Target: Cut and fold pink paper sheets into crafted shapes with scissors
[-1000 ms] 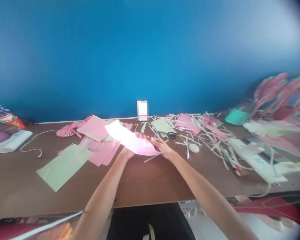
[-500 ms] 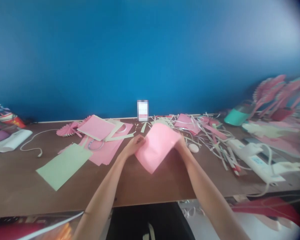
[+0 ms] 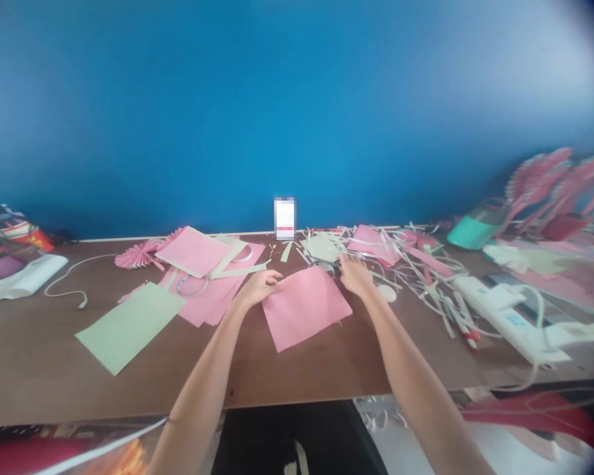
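Note:
A rectangular sheet of pink paper [image 3: 304,308] lies flat on the brown wooden table [image 3: 297,376], tilted at an angle. My left hand [image 3: 260,288] rests at the sheet's upper left corner, fingers extended and not gripping it. My right hand [image 3: 356,276] lies just beyond the upper right corner, beside a pair of scissors [image 3: 324,266] and paper strips. The scissors are partly covered by the strips.
Left of the hands lie pink sheets [image 3: 202,300], a pale green sheet [image 3: 129,328], a pink paper fan [image 3: 138,254] and a metal ring [image 3: 191,285]. Paper scraps [image 3: 416,277] spread right, towards a white power strip [image 3: 505,316] and a teal container [image 3: 475,229].
The pink sheet, held up between both hands earlier, now lies flat on the table. My hands have let go of it and moved apart.

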`<state>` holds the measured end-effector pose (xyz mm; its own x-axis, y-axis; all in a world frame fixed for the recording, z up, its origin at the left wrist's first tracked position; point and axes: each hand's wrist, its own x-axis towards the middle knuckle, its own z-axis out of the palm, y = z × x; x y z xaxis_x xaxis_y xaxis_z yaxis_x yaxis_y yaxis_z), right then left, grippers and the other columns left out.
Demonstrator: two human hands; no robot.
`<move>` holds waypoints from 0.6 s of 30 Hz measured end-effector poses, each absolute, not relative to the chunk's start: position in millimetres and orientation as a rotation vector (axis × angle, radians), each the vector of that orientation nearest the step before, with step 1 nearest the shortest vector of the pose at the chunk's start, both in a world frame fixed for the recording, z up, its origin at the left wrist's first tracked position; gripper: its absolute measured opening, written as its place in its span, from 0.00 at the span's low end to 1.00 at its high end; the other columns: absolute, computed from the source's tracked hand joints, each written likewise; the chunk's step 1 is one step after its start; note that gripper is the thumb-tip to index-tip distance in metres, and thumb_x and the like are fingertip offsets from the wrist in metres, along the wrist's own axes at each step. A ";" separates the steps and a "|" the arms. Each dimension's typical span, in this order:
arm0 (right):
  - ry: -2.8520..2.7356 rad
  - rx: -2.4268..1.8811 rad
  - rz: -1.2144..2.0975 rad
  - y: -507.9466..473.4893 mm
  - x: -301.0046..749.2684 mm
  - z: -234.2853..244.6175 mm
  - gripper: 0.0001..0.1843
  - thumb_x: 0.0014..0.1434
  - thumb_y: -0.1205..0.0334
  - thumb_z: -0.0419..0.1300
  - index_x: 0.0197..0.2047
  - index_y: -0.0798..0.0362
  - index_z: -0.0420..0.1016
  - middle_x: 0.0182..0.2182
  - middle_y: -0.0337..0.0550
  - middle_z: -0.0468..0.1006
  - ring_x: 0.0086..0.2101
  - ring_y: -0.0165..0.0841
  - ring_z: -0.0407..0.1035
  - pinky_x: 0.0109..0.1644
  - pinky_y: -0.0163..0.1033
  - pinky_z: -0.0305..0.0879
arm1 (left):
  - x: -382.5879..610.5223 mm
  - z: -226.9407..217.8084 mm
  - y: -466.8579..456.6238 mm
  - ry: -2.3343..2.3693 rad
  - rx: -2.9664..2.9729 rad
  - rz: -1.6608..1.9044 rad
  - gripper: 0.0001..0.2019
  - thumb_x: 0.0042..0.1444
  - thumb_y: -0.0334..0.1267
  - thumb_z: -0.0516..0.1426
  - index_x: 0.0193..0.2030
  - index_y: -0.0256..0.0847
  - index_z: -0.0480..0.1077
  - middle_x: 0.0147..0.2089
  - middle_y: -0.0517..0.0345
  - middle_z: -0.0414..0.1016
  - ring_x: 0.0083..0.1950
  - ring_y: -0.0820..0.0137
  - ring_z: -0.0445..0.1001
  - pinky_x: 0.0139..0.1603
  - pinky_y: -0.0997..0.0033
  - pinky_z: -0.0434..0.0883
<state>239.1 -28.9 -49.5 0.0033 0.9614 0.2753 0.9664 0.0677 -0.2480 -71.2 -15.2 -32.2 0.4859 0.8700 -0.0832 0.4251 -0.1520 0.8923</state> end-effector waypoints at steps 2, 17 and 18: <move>-1.902 -1.926 0.008 -28.9 237.6 -46.7 0.24 0.54 0.75 0.48 0.55 0.55 0.61 0.49 0.55 0.70 0.47 0.45 0.65 0.51 0.48 0.57 | -69.4 -32.2 -15.8 1.144 1.789 0.595 0.21 0.45 0.50 0.63 0.43 0.41 0.73 0.41 0.50 0.79 0.42 0.58 0.76 0.45 0.61 0.68; -1.596 -1.266 0.788 -37.3 190.8 -17.0 0.28 0.42 0.55 0.68 0.47 0.52 0.69 0.32 0.40 0.70 0.33 0.33 0.66 0.41 0.41 0.65 | -67.0 -26.5 -17.1 1.115 2.066 0.570 0.18 0.45 0.55 0.60 0.26 0.41 0.72 0.28 0.58 0.75 0.30 0.67 0.71 0.30 0.70 0.62; -1.631 -1.273 0.774 -37.7 189.3 -15.9 0.25 0.43 0.54 0.68 0.44 0.53 0.71 0.32 0.40 0.71 0.33 0.33 0.67 0.41 0.41 0.65 | -67.0 -26.2 -17.1 1.119 2.088 0.556 0.18 0.45 0.56 0.60 0.26 0.41 0.71 0.28 0.59 0.75 0.29 0.68 0.70 0.29 0.71 0.60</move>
<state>189.3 -37.7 -15.9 -0.0654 0.9603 0.2712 0.3973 0.2744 -0.8757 -67.0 -17.1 -26.2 0.5360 0.8430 0.0456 0.5457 -0.3872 0.7432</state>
